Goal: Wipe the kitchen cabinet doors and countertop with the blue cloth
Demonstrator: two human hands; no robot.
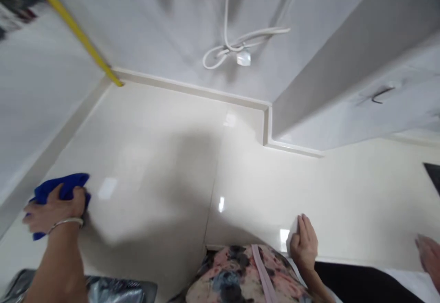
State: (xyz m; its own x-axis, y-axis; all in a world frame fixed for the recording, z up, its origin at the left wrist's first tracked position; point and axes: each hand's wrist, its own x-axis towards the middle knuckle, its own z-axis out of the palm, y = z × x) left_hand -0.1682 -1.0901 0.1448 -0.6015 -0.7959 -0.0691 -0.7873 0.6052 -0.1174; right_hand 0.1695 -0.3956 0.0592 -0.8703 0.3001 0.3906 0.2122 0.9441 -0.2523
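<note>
Closes the fingers point(31, 218) of the left hand point(51, 211) tight around a crumpled bright-blue cloth point(65, 186), bunched under the palm and pressed onto the glossy cream stone countertop point(154, 156) at its far left, near the raised lip under the left wall. Carries a thin silver bangle point(67, 223) on that wrist.

Lays the right hand point(304, 243) on the front edge of the same countertop, fingers point(302, 224) straight, close together and flat, gripping nothing that shows. Sits well apart from the cloth, with a pink-and-grey floral garment point(233, 271) and its pale pink strap point(263, 275) between the two arms at the bottom edge.

Further out, meets a thin seam point(210, 188) and a broad shadow across the bare counter between the hands. At the back right, runs into a boxed grey column point(343, 64) that juts over the counter, with the raised lip stepping around its foot. At the back left corner, touches the end of a slanting yellow strip point(74, 28). Higher on the grey back wall, shows a looped white cable point(247, 35) with a white plug point(243, 58). At the right edge, takes in another person's blurred hand point(429, 252).
</note>
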